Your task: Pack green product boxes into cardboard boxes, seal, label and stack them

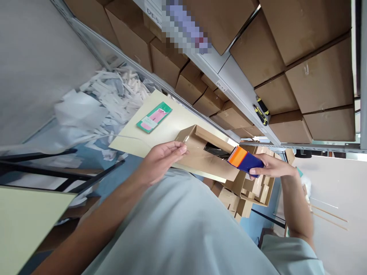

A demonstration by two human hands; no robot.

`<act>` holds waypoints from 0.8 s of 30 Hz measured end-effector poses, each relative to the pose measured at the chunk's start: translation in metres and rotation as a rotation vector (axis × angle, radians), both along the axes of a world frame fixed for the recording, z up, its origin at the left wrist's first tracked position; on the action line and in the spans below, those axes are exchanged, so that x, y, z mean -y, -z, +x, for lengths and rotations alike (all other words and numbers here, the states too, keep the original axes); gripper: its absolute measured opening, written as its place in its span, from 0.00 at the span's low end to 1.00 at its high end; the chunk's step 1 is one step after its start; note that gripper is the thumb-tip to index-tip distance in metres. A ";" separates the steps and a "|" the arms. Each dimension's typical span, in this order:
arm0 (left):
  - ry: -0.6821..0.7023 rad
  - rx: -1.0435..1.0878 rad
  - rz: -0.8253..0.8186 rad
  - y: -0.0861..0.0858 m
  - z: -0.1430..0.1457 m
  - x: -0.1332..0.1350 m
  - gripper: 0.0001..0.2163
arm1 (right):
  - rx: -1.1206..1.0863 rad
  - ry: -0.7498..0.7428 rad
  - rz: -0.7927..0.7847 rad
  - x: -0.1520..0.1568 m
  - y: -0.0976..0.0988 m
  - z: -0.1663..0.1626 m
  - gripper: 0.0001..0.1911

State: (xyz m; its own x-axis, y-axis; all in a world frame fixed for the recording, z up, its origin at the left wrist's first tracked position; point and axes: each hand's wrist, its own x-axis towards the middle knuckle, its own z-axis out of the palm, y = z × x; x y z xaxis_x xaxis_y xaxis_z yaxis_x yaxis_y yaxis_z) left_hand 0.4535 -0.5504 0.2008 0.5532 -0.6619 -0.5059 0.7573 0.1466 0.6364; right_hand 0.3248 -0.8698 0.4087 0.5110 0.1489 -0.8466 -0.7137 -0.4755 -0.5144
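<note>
An open cardboard box point(200, 152) lies on the pale table point(129, 135) in front of me, with shiny black material point(217, 150) showing in its opening. My right hand point(271, 165) grips a blue-and-orange block-shaped item point(243, 160), its orange end at the box's right side. Its exact kind is unclear. At the left end of the box, my left hand point(163, 158) has thumb and fingers pinched together. Whatever is between those fingertips is too small to make out. Farther left on the table lies a flat green packet with a pink picture point(155, 117).
Shelves of brown cartons point(318, 76) rise beyond the table. Two yellow-and-black cutters point(260, 110) rest on the shelf edge. White paper scraps point(114, 91) are heaped at the left. A large carton with smaller boxes point(258, 191) stands right of the table.
</note>
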 end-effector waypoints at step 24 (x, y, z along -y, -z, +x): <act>0.165 0.216 0.253 0.032 0.056 -0.003 0.30 | -0.083 -0.011 0.212 -0.007 0.086 0.008 0.25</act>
